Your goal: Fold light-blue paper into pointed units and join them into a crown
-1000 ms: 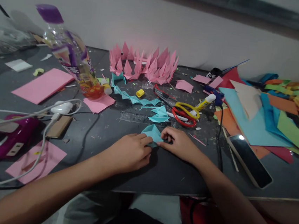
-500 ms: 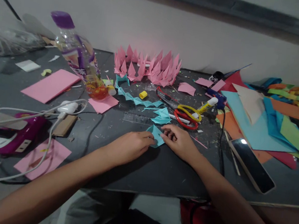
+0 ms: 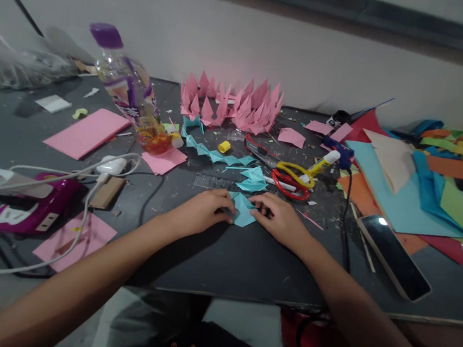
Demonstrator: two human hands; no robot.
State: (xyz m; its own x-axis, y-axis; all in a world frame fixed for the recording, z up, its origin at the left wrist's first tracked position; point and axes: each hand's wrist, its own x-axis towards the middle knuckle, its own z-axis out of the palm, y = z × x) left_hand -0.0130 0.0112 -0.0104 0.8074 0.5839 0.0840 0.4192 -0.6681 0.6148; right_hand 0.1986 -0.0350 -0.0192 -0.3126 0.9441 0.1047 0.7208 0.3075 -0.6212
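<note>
A piece of light-blue folded paper (image 3: pixel 243 210) lies near the front middle of the dark table, between my two hands. My left hand (image 3: pixel 207 209) grips its left edge, thumb and fingers closed on it. On the opposite edge my right hand (image 3: pixel 277 213) pinches the paper with curled fingers. Just beyond, more folded blue paper (image 3: pixel 253 179) rests beside a clear ruler (image 3: pixel 213 181). A zigzag chain of blue folded pieces (image 3: pixel 212 154) runs farther back, towards a ring of pink pointed folded paper (image 3: pixel 232 108).
Scissors with red and yellow handles (image 3: pixel 292 182) and a glue stick (image 3: pixel 323 166) lie right of centre. A bottle (image 3: pixel 130 93) stands back left. White cables loop over a magenta device (image 3: pixel 35 209). A phone (image 3: pixel 395 257) and coloured paper sheets (image 3: pixel 389 194) occupy the right side.
The blue paper now lies flatter and shows more of its face between my hands. My left hand has shifted slightly left along its edge. The whole view has moved a little.
</note>
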